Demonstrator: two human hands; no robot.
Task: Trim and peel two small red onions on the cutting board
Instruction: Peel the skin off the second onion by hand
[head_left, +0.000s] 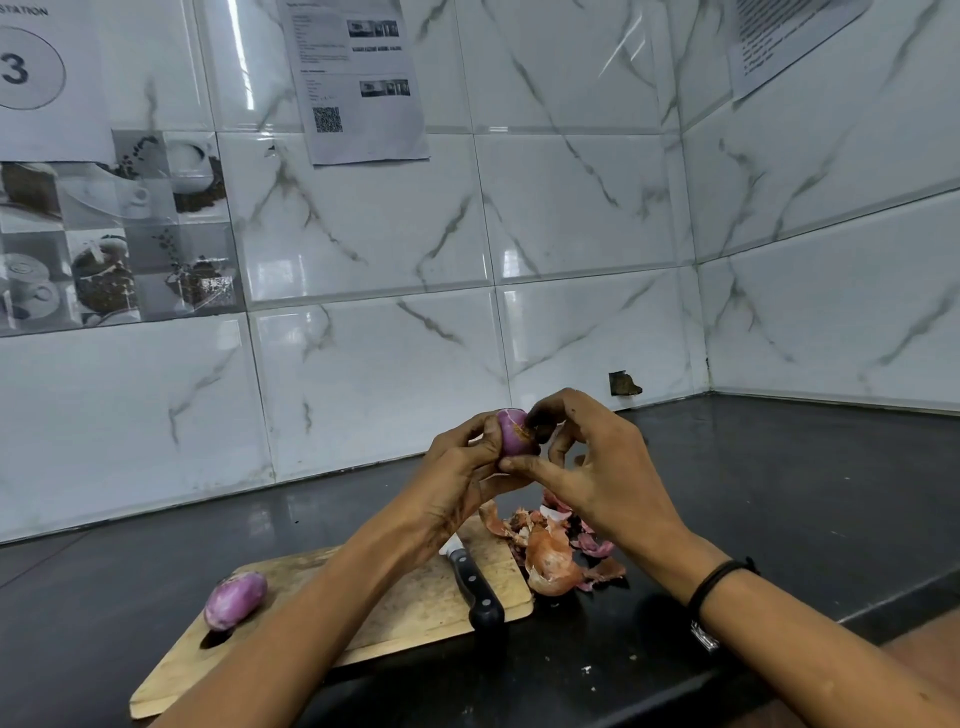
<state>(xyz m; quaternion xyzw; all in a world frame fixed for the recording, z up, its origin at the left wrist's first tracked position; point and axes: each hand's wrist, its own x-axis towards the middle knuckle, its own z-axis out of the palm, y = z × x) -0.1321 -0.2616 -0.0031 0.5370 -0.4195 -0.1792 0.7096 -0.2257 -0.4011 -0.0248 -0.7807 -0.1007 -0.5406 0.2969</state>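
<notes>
Onion (511, 434), small and red, held in mid-air well above the counter (779, 493), at about 12 o'clock from the cutting board (415, 597). Cradled by the left hand (457, 462), grip closed around its near side with fingers curled under and thumb over the top. Pinched at its 3 o'clock end by the right hand (587, 467): thumb and forefinger tips closed on what looks like a last scrap of brown skin or root stub, remaining fingers spread loose. Mostly glossy purple already, only a small rusty patch left where the fingertips work.

Below, at 6 o'clock from the hands, a black-handled knife (475, 582) lying flat on the board, blade partly hidden under the left forearm. At 4 o'clock, a heap of papery onion skins (550, 551) just off the board's right edge, on the dark counter. At 8 o'clock, a second onion (235, 600) resting on the board's left end, purple and apparently peeled.

Likely step: finishing the peel of the second of two onions, so the task near its end. Next move probably calls for a firm pinch and a short pull away from the bulb to strip the scrap, without bruising the flesh; then setting the onion down on the board beside its mate.
</notes>
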